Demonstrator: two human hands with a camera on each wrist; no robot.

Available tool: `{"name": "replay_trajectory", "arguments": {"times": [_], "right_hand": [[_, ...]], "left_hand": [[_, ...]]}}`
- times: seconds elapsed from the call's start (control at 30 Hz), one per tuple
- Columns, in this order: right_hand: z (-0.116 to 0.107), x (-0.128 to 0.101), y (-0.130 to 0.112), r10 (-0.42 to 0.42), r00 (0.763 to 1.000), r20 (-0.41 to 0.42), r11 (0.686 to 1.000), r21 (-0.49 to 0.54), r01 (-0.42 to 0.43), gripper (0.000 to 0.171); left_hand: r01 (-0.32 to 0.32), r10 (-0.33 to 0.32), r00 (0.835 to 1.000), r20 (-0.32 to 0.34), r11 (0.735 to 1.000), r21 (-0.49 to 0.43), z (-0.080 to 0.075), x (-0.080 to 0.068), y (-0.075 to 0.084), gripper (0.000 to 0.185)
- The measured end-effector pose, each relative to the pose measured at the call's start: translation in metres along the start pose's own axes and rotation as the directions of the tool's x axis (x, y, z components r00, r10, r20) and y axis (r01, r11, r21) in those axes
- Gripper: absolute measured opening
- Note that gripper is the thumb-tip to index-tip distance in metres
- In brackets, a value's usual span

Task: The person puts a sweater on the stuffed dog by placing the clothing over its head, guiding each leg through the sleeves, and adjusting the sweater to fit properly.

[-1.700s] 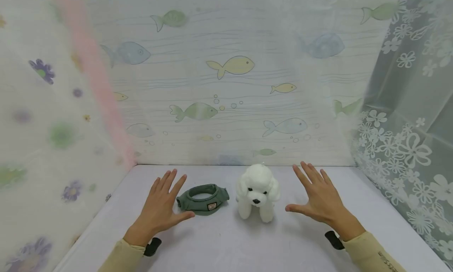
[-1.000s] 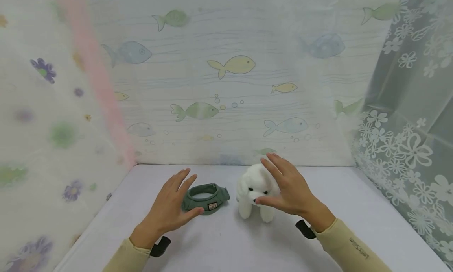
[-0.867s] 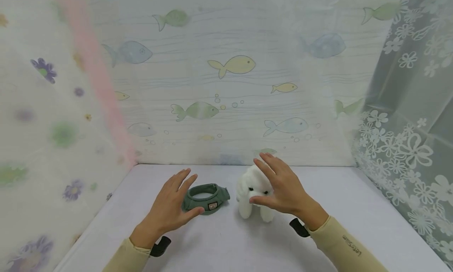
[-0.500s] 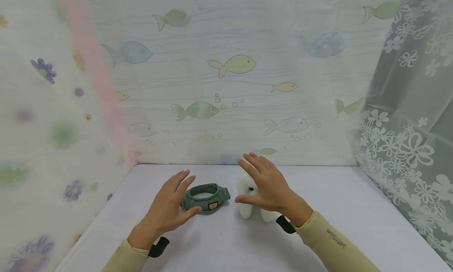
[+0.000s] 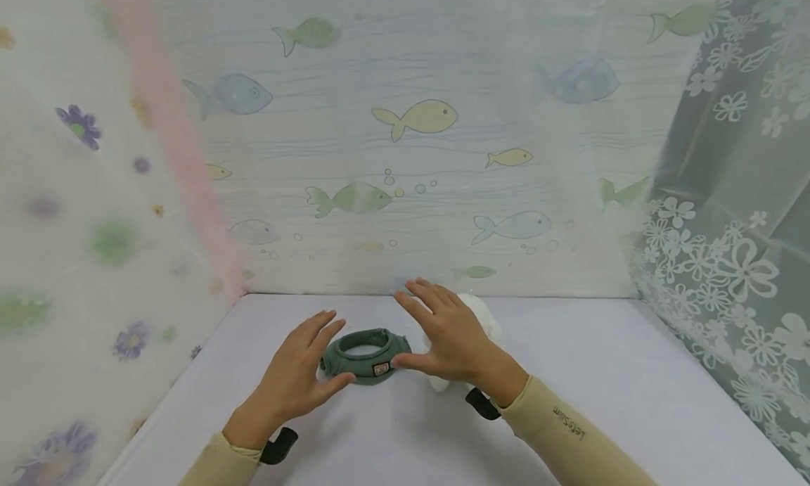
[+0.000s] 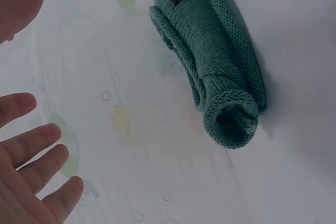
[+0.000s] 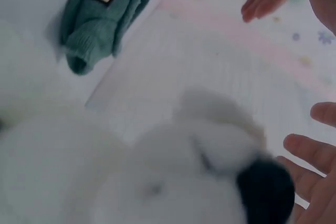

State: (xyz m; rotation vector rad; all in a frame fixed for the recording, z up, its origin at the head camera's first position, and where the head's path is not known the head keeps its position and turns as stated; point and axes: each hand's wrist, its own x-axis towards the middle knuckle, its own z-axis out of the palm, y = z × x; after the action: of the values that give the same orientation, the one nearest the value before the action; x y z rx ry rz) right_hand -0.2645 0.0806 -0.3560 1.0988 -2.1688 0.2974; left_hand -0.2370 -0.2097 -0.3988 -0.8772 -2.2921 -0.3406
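Note:
A small green knitted sweater [image 5: 353, 366] with a stitched label lies on the white table between my hands. One of its short sleeves shows its round opening in the left wrist view, on the sweater [image 6: 202, 35]. My left hand [image 5: 285, 380], fingers spread, hovers at its left side and holds nothing. My right hand [image 5: 452, 342], also spread and holding nothing, hovers at its right, the thumb tip overlapping its edge in the head view. Behind this hand stands a white plush dog [image 5: 482, 314], mostly hidden. Its blurred muzzle [image 7: 173, 182] fills the lower right wrist view.
The white tabletop [image 5: 601, 373] runs back to a curtain [image 5: 418, 169] printed with fish. A flowered curtain [image 5: 82, 261] hangs at the left, a lace-patterned one [image 5: 740, 261] at the right. Black wrist-camera straps [image 5: 482, 404] sit beneath both wrists.
My right hand has moved left from beside the plush dog, across its front, to the sweater's right side. My left hand shifted slightly right, then a little back. Sweater and dog stay put.

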Motion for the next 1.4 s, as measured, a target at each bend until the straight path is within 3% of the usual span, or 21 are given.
{"name": "replay_trajectory", "arguments": {"times": [0.17,0.37,0.8,1.17,1.4], "right_hand": [[0.008,0.006,-0.011,0.02,1.0,0.014,1.0,0.022,-0.02,0.091],[0.023,0.007,-0.024,0.063,0.993,0.1,0.997,0.039,-0.068,0.088],[0.053,0.002,-0.038,0.114,0.969,0.22,0.989,0.068,-0.132,0.085],[0.079,0.001,-0.036,0.192,0.925,0.328,0.967,0.1,-0.236,0.079],[0.093,0.003,-0.028,0.198,0.906,0.375,0.954,0.141,-0.266,0.072]], "left_hand": [[0.011,-0.011,1.0,0.017,1.0,0.0,0.0,-0.002,-0.002,0.081],[0.028,-0.028,0.999,0.025,1.0,-0.01,0.003,-0.005,-0.007,0.081],[0.105,-0.103,0.989,0.108,0.994,-0.013,0.008,-0.011,-0.015,0.082],[0.176,-0.168,0.971,0.169,0.984,-0.032,0.019,-0.015,-0.018,0.073],[0.24,-0.222,0.947,0.231,0.97,-0.05,0.028,-0.015,-0.021,0.064]]}}
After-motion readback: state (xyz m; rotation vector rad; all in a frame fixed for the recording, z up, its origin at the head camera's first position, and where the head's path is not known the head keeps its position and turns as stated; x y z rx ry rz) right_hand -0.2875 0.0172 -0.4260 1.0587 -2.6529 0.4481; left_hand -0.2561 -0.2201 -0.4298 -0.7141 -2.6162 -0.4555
